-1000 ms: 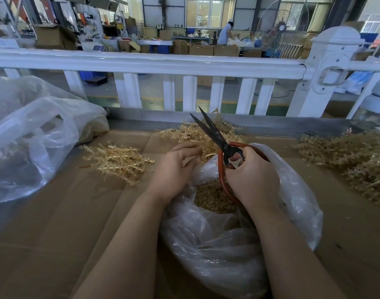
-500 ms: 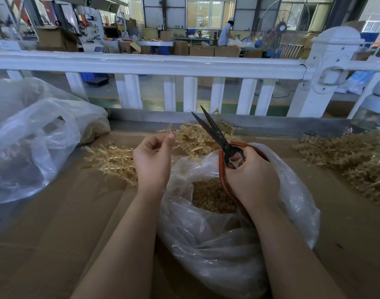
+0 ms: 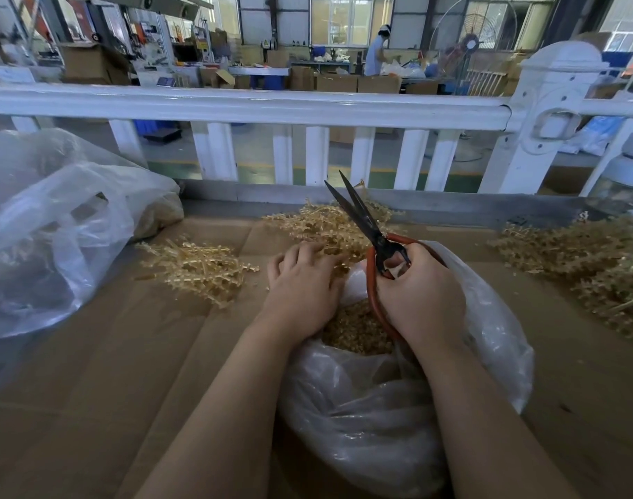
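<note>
The scissors (image 3: 378,239) have 2 black blades and orange-red handles; sprigs (image 3: 322,225) golden-tan, bag (image 3: 487,318) clear, cardboard (image 3: 92,390) brown, railing (image 3: 236,102) white.

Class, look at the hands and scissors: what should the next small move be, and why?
Probably the left hand lifts one sprig from the middle pile to the scissors. Its fingers touch that pile, and the right hand holds the scissors open above the bag of clippings.

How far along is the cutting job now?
Done: cut gold bits lie in the clear bag. In hand: the right hand holds the scissors, blades apart; the left hand touches the middle sprig pile. Left: that pile, plus the left pile and right pile.
</note>
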A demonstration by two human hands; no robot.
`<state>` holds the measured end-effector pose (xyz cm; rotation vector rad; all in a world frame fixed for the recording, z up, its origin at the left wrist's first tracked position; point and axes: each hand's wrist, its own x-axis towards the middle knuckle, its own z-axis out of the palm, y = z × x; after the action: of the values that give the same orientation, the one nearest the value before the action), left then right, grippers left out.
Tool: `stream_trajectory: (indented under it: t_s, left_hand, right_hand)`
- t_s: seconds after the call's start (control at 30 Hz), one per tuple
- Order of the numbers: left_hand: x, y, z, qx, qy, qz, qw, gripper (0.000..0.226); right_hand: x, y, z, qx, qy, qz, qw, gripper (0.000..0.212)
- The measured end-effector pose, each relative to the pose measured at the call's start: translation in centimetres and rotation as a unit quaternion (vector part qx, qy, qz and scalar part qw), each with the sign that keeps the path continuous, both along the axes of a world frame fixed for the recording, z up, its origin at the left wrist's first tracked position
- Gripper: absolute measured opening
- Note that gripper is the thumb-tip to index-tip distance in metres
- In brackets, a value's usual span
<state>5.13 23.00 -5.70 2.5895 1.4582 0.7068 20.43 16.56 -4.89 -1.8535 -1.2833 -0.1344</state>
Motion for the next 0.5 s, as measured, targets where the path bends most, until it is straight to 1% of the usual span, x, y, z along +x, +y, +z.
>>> stream_trajectory:
  t_s: [0.07,0.13,0.2,0.27,0.3,0.33,0.4,0.5]
  left_hand:
    - [0.0,0.2,-0.1,-0.020,0.005,0.005,1.000,0.043]
    - [-0.2,0.3,-0.1,-0.024,-0.021,-0.004,0.999,0.040]
    - [-0.3,0.2,0.0,-0.034,-0.076,-0.010,0.997,0.032]
    - [-0.4,0.0,0.4,-0.063,-0.157,-0.006,0.986,0.016]
    - [-0.3,-0.1,0.8,-0.082,-0.203,-0.001,0.976,0.005]
    - [-0.3,-0.2,1.2,-0.096,-0.249,0.001,0.964,0.007]
    - [-0.2,-0.6,2.0,-0.118,-0.335,-0.003,0.935,0.018]
    - [-0.5,-1.1,2.8,-0.146,-0.440,-0.004,0.886,0.013]
  right_hand:
    - [-0.1,-0.1,0.0,0.005,-0.001,0.003,1.000,0.033]
    - [-0.1,-0.1,0.1,0.004,0.004,0.008,1.000,0.032]
    - [-0.1,-0.1,0.1,0.000,0.007,0.010,1.000,0.030]
    - [-0.1,-0.1,0.1,-0.006,0.005,0.006,1.000,0.029]
    - [-0.1,-0.1,0.1,-0.008,0.004,0.003,1.000,0.029]
    - [-0.2,-0.1,0.2,-0.009,0.004,0.002,1.000,0.029]
    - [-0.3,-0.2,0.3,-0.007,0.008,0.004,1.000,0.032]
    - [-0.3,-0.2,0.4,-0.007,0.010,0.006,1.000,0.032]
